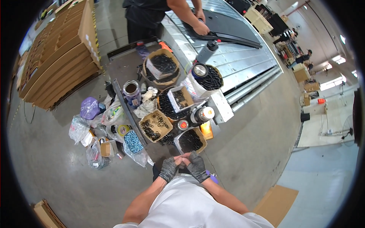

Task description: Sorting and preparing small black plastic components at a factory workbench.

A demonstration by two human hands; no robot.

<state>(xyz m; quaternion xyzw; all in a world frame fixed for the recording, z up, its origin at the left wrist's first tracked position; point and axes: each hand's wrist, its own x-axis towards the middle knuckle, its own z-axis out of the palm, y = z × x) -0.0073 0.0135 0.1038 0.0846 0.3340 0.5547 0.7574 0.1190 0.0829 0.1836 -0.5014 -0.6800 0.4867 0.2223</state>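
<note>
My left hand (169, 168) and my right hand (196, 165) wear grey work gloves with bare fingertips. They meet in front of my chest, fingertips touching, just below the near end of a small dark work table (125, 68). Whether a small part sits between the fingers is too small to tell. Nearest to them is an open cardboard box of black parts (190, 140), and a box of black rings (155, 124) lies left of it.
More boxes and tubs of black fasteners, cans and a metal tin (131, 90) crowd the table. Plastic bags (99, 129) lie on the floor to the left. Another person (152, 15) handles a black panel on a metal conveyor (235, 57) beyond. Stacked cardboard (57, 49) stands far left.
</note>
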